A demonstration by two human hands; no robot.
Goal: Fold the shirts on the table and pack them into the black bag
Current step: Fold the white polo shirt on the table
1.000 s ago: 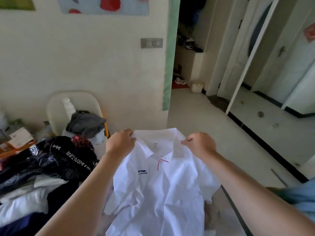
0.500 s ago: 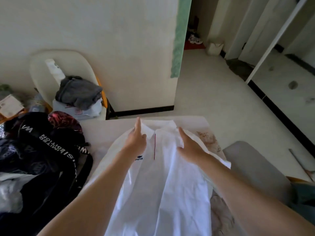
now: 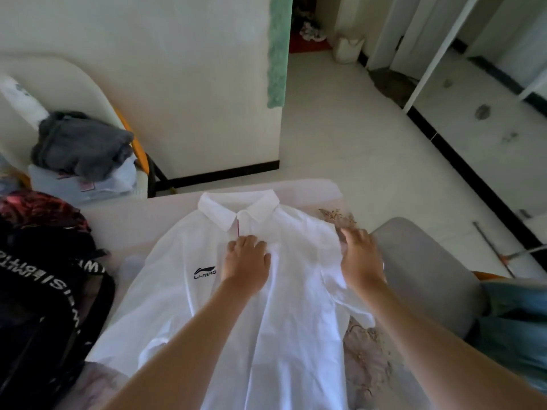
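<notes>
A white polo shirt [image 3: 296,291] with a dark chest logo and a red placket stripe lies face up on the table [image 3: 124,220], collar toward the far edge. My left hand [image 3: 247,263] presses flat on the chest just below the placket. My right hand [image 3: 359,255] rests on the shirt's right shoulder at the sleeve, fingers spread and blurred. The black bag [image 3: 44,291] with white lettered straps stands at the table's left side, dark clothes piled on it.
A cream chair [image 3: 74,93] behind the table's left carries a grey garment [image 3: 80,146] on pale folded items. A grey chair seat [image 3: 423,267] sits close to the table's right edge. Blue cloth [image 3: 515,321] lies at the right. Bare floor lies beyond.
The shirt went from hanging by its shoulders to lying flat on the table. My hands let go of the collar area; the left slid down the chest and the right moved out to the right shoulder.
</notes>
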